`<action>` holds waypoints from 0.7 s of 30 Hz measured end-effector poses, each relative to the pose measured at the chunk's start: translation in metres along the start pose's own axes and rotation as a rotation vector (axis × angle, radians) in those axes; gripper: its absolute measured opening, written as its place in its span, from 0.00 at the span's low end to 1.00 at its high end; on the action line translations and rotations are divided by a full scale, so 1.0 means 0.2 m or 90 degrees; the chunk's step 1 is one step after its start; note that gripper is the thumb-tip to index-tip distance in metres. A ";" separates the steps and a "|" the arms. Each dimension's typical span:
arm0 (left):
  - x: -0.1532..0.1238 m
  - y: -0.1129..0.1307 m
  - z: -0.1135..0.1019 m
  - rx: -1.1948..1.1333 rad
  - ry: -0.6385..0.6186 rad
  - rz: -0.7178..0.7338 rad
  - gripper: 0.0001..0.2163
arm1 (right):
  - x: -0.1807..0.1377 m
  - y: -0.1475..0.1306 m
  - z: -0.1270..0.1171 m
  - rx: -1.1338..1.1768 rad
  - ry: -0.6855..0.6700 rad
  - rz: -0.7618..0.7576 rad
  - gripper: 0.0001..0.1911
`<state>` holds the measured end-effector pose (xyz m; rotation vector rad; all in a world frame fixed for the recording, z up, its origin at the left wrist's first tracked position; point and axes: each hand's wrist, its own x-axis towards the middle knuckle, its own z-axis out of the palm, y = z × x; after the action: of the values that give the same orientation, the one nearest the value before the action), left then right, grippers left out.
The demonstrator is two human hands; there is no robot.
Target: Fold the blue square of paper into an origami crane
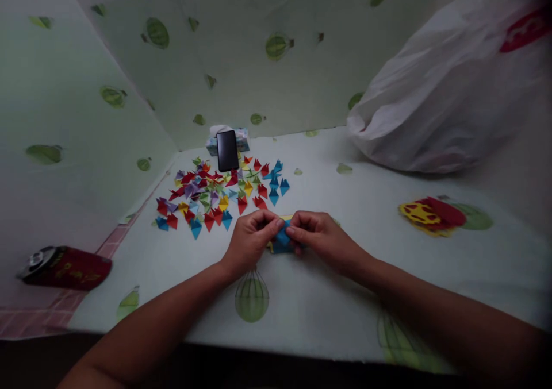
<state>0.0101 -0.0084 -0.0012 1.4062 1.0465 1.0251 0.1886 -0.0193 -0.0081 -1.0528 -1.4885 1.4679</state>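
Observation:
Between my two hands is a small piece of folded blue paper (283,238), partly hidden by the fingers. My left hand (253,235) pinches its left side between thumb and fingers. From the other side, my right hand (321,237) pinches the same paper. Beneath it lies a flat stack of blue and yellow paper (282,250) on the table, its edges showing around the fingertips. Many folded paper cranes (209,196) in red, blue, purple, green and yellow are spread beyond my left hand.
A phone (227,151) leans against a tissue box (242,141) at the back. On the left stands a dark red can (66,267) near the table edge. Red and yellow cut-outs (431,214) lie at right, below a large white plastic bag (431,96).

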 end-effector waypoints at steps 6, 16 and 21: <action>0.01 -0.03 -0.02 0.092 -0.013 0.057 0.10 | 0.01 0.00 -0.01 -0.089 -0.004 -0.015 0.12; 0.00 -0.03 0.00 0.097 0.000 0.081 0.08 | 0.01 0.02 0.00 -0.150 0.020 -0.077 0.13; 0.00 -0.03 0.01 -0.022 -0.032 0.016 0.10 | 0.01 0.02 0.00 -0.142 0.078 -0.087 0.15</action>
<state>0.0115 -0.0077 -0.0075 1.4132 0.9716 1.0160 0.1879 -0.0185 -0.0120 -1.1265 -1.6280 1.1430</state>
